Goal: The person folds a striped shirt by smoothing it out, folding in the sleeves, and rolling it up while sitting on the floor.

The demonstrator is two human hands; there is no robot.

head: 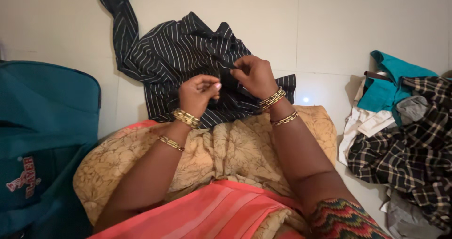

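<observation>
— Pale floor tiles (329, 27) fill the background; what lies on them?

— A black pinstriped shirt (179, 55), spread crumpled ahead of the person's knees, one sleeve trailing up and left.

— And the hands?

— The right hand (254, 75) pinches a fold of the shirt between thumb and fingers. The left hand (197, 94) has its fingers curled together just above the cloth.

— Anything nearby?

— A teal bag (47, 135) on the left, a pile of clothes (400, 140) on the right, checked fabric on top.

Both hands pinching black striped shirt (188, 55) on floor, left hand (197, 95), right hand (254, 75), clothes pile (405, 140) at right
</observation>
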